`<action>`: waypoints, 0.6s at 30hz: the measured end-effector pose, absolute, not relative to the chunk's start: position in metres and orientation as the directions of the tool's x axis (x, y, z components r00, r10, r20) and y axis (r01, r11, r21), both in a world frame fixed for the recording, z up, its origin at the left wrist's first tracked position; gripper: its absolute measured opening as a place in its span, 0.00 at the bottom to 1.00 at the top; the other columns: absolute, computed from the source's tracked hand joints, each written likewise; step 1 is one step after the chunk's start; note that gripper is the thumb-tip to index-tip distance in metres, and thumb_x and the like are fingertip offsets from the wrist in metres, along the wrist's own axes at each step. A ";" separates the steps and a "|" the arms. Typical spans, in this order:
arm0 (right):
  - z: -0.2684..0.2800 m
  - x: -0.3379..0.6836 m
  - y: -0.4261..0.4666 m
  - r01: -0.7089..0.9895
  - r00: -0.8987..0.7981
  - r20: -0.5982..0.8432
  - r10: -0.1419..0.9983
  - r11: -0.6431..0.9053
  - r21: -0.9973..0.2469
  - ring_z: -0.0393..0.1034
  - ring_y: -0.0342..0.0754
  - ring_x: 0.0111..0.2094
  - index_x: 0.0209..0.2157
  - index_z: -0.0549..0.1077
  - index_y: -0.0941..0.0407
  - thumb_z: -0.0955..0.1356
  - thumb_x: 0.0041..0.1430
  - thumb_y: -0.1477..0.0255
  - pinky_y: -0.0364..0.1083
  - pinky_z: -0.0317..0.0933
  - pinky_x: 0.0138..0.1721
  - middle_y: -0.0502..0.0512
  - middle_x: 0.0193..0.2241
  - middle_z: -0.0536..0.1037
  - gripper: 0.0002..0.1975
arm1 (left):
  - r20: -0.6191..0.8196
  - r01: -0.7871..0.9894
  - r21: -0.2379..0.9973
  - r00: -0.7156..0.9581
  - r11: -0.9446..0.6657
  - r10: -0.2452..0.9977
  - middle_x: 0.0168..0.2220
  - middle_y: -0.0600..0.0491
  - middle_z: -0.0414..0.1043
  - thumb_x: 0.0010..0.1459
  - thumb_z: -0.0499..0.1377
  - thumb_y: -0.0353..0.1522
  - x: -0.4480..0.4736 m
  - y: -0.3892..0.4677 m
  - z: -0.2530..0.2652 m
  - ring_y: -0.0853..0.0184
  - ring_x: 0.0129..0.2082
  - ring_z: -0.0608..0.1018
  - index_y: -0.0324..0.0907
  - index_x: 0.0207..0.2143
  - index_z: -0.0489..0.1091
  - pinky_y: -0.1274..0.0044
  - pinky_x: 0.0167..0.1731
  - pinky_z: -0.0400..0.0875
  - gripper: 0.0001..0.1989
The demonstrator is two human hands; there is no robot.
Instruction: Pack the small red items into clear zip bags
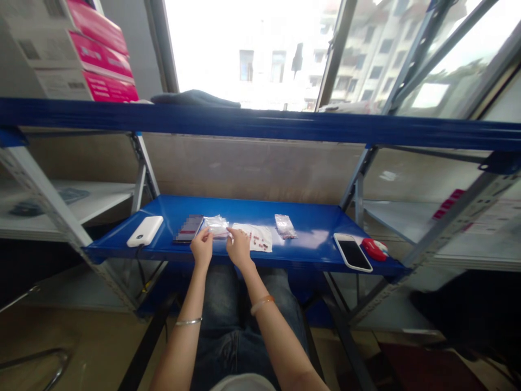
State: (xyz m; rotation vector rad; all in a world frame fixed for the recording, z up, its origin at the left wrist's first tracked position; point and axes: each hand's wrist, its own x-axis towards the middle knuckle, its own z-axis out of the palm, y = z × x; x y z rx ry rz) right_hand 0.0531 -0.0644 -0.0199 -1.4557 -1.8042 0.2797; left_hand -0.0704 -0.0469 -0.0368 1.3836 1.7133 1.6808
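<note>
Both my hands hold a clear plastic bag (pixel 216 224) over the front of the blue shelf (pixel 313 217). My left hand (pixel 202 247) pinches its left edge, fingers closed. At its right edge, my right hand (pixel 238 245) is closed in a pinch too. A white sheet (pixel 264 239) with small reddish pieces on it lies beside my right hand, partly covered by it. Farther right rests a small clear packet (pixel 285 226) with reddish contents. Just left of the plastic bag is a dark flat item (pixel 189 229), its surface blurred out.
A white power bank (pixel 145 231) with a black cable sits at the shelf's left end. Toward the right end lie a white-cased phone (pixel 353 251) and a red-and-white object (pixel 374 249). An upper blue shelf beam (pixel 260 124) crosses above, with pink-and-white boxes (pixel 108 60) on it.
</note>
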 end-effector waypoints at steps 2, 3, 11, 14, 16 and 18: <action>-0.019 0.043 -0.061 0.775 -0.127 0.407 0.904 0.347 -0.528 0.62 0.54 0.53 0.46 0.73 0.56 0.59 0.59 0.77 0.55 0.52 0.53 0.59 0.48 0.74 0.17 | 0.351 0.507 0.856 -0.424 -0.103 0.835 0.35 0.44 0.78 0.52 0.55 0.29 -0.075 -0.039 -0.039 0.60 0.31 0.79 0.35 0.47 0.72 0.69 0.40 0.71 0.19; -0.020 0.039 -0.059 0.790 -0.166 0.386 0.907 0.357 -0.498 0.61 0.55 0.54 0.45 0.74 0.56 0.58 0.59 0.77 0.55 0.51 0.53 0.58 0.48 0.75 0.17 | 0.356 0.568 0.820 -0.411 -0.070 0.840 0.36 0.43 0.78 0.53 0.54 0.28 -0.077 -0.036 -0.039 0.58 0.34 0.79 0.35 0.47 0.72 0.68 0.42 0.71 0.19; -0.027 0.042 -0.041 0.789 -0.232 0.288 0.929 0.353 -0.503 0.56 0.56 0.59 0.44 0.75 0.55 0.59 0.56 0.78 0.55 0.51 0.55 0.57 0.52 0.72 0.18 | 0.335 0.727 0.676 -0.450 0.121 0.828 0.46 0.38 0.70 0.53 0.53 0.25 -0.071 -0.033 -0.035 0.53 0.47 0.73 0.37 0.53 0.66 0.66 0.45 0.68 0.23; -0.022 0.068 -0.033 0.782 -0.032 0.335 0.942 0.232 -0.579 0.54 0.54 0.61 0.45 0.75 0.54 0.60 0.56 0.79 0.52 0.50 0.57 0.53 0.54 0.70 0.19 | 0.404 0.728 0.676 -0.497 0.115 0.768 0.50 0.39 0.66 0.54 0.53 0.26 -0.058 -0.038 -0.027 0.53 0.51 0.70 0.39 0.54 0.65 0.66 0.46 0.68 0.23; -0.018 0.093 -0.029 0.776 0.162 0.345 0.925 0.096 -0.623 0.53 0.54 0.61 0.47 0.74 0.55 0.60 0.55 0.79 0.53 0.49 0.58 0.55 0.55 0.69 0.19 | 0.455 0.736 0.675 -0.477 0.059 0.752 0.52 0.39 0.64 0.54 0.53 0.26 -0.044 -0.039 -0.022 0.53 0.52 0.69 0.38 0.53 0.66 0.65 0.49 0.66 0.22; -0.016 0.120 -0.026 0.752 0.358 0.342 0.869 -0.051 -0.657 0.53 0.55 0.60 0.49 0.72 0.57 0.60 0.56 0.79 0.54 0.49 0.57 0.57 0.55 0.68 0.21 | 0.501 0.742 0.669 -0.404 -0.047 0.766 0.52 0.40 0.65 0.55 0.52 0.26 -0.025 -0.040 -0.017 0.54 0.53 0.69 0.37 0.51 0.67 0.66 0.51 0.65 0.20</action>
